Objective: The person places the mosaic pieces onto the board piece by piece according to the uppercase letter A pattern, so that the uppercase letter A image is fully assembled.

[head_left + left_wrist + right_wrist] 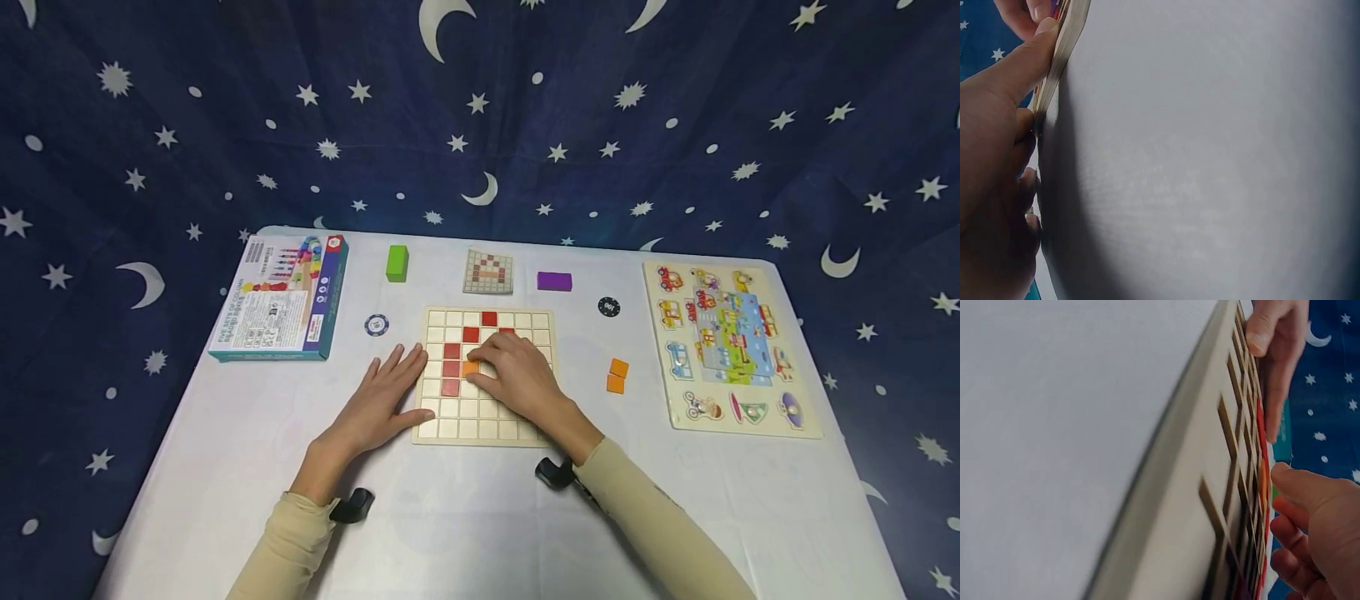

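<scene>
- Grid board (487, 417), wooden, centre of the white table (225, 433), just ahead of me; my landmark.
- Left hand (382, 400): fingers flat and relaxed, pressed against the board's left edge, grasping nothing.
- Right hand (517, 375): over the board's middle, fingertips pinching an orange tile (470, 367) beside the red tiles (451, 368). Risk, as I judge it: the tile seats crooked, or a nudge shifts the reds.
- Right of board: two spare orange tiles (617, 376); beyond them, a picture puzzle (723, 346).
- Behind board: pattern card (488, 272).
- Hidden: cells under my right palm; wrist views show little beyond the board's edge.
</scene>
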{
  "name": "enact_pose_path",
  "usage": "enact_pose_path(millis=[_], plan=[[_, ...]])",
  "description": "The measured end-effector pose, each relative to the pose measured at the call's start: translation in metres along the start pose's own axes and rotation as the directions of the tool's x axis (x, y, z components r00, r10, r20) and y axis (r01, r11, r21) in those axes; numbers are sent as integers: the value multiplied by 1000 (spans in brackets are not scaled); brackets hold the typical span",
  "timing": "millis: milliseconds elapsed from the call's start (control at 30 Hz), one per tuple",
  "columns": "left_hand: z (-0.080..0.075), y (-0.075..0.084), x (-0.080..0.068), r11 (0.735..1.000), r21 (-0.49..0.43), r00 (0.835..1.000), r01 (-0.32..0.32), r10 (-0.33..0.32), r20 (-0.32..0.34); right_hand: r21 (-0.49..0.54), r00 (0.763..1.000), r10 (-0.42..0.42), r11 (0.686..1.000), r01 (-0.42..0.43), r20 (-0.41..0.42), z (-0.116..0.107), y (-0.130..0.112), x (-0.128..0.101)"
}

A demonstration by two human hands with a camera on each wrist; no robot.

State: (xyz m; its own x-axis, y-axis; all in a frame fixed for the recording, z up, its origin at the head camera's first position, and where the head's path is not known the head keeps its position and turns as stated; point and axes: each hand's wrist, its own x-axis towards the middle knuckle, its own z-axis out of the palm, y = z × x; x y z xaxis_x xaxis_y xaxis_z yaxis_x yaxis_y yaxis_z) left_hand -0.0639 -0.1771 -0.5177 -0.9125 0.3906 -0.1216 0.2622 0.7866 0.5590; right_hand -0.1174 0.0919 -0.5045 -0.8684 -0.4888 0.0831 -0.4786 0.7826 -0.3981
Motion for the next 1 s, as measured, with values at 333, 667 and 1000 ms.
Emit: enact_pose_path(millis=[333, 667, 1000], plan=[[0, -1, -1, 1000, -2, 1000, 2, -2, -2, 54, 989, 95, 995, -89, -111, -26, 49, -40], [0, -2, -2, 1000, -8, 1000, 11, -11, -2, 16, 982, 100, 995, -99, -160, -54, 116, -89], [0, -2, -2, 1000, -15, 1000, 9, -10, -3, -71, 985, 122, 989, -131, -122, -65, 141, -112]])
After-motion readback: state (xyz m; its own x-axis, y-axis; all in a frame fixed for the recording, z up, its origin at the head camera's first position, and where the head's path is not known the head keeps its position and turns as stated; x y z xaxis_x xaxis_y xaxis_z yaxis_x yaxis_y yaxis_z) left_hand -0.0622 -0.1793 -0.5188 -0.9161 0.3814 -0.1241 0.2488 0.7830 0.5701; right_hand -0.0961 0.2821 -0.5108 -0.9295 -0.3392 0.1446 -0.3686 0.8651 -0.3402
